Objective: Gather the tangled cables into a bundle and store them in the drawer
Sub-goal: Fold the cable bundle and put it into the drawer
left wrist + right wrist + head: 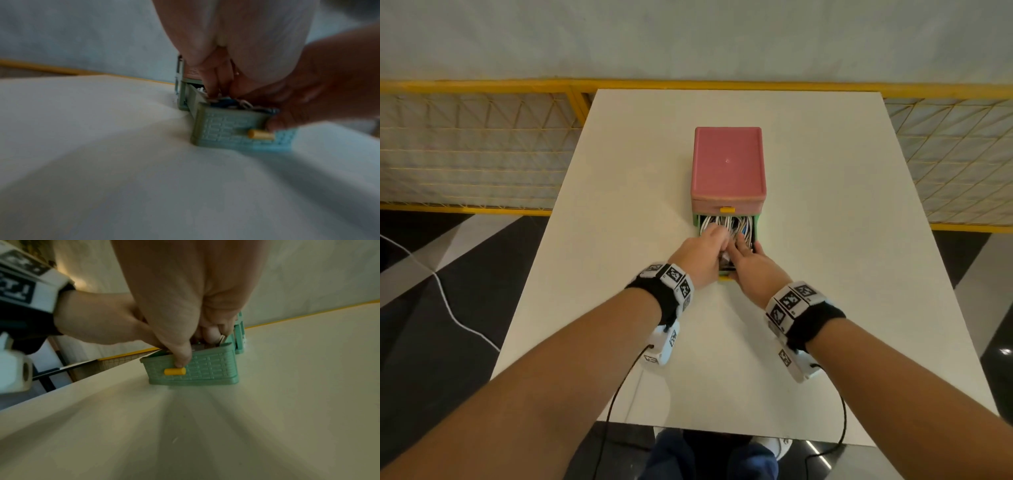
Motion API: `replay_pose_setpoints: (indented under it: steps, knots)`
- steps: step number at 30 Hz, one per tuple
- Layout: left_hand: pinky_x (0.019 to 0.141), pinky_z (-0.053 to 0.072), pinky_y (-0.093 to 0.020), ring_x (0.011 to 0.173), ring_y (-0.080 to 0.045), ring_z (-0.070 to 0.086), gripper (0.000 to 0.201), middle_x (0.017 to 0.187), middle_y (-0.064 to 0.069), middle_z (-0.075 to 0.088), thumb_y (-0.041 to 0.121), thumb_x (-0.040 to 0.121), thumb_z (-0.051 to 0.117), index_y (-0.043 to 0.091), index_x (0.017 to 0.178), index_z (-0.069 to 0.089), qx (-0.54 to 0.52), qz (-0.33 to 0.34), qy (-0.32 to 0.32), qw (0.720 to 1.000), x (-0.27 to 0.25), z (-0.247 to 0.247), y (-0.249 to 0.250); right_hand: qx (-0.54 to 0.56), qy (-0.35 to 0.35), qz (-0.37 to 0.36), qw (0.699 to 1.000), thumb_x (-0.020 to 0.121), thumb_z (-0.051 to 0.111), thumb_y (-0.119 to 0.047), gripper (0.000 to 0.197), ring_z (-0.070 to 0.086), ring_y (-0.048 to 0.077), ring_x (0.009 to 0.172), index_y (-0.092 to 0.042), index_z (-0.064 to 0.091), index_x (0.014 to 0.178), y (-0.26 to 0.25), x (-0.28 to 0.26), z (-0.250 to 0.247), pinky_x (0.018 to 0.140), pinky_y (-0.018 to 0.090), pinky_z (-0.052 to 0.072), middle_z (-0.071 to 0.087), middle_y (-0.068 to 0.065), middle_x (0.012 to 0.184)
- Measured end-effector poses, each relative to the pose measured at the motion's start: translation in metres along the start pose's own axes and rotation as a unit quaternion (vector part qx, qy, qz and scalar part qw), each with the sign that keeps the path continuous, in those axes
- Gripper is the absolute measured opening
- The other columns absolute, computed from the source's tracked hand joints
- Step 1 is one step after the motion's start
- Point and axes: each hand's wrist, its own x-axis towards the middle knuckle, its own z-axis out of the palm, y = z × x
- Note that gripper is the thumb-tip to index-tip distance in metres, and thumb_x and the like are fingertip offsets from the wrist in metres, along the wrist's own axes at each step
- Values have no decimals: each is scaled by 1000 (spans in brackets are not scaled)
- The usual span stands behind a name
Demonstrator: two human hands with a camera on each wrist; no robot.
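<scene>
On the white surface (pixel 808 308), the right hand (pixel 751 265) rests over the near end of the open green drawer (pixel 205 369), thumb curled down on its front just above the yellow knob (pixel 175 371). Beside it, the left hand (pixel 698 255) pushes curled fingers (pixel 213 84) down into the cables (pixel 726 222) already inside. Just beyond both hands stands the pink-topped cabinet (pixel 727 164). Loops riding above the rim will likely jam when the drawer shuts.
</scene>
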Motion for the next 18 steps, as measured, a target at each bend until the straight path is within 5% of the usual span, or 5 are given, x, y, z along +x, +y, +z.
replay_pose_setpoints:
  steps: [4,9,13,16,18]
  knots:
    - [77,49,-44,82,-30,58,15,102,-8,49,-7,86,53,4,95,56,-79,-48,74,993,-3,-3,-15,-32,-19,10,999,101,33,-12,63,0,28,147,1,-9,147,0,1,0,118,39,7,1,23,156]
    - [112,26,-35,130,-34,38,48,140,-13,39,-6,95,40,1,142,40,140,-61,-77,985,-10,3,8,-11,8,8,1000,96,37,0,73,1,29,146,-5,-17,146,-5,-4,2,120,41,9,2,23,156]
    - [105,31,-30,125,-31,39,56,143,-16,29,-6,94,40,-5,148,23,184,-50,-129,973,-9,7,10,-50,-14,3,999,93,33,4,70,0,33,146,-2,-11,147,-10,-2,-5,120,42,9,2,22,157]
    - [95,44,-33,111,-30,56,45,132,-11,46,-2,94,46,4,138,50,79,-76,-160,981,5,-15,0,-91,-40,7,995,92,35,4,68,9,39,144,4,-7,146,-12,2,-13,119,42,13,3,32,153]
    - [93,48,-38,105,-30,61,35,122,-10,59,1,94,45,7,120,67,26,-74,-81,994,17,-37,-4,-95,-56,13,994,92,37,4,69,13,42,142,5,-6,146,-14,3,-15,118,43,16,3,38,150]
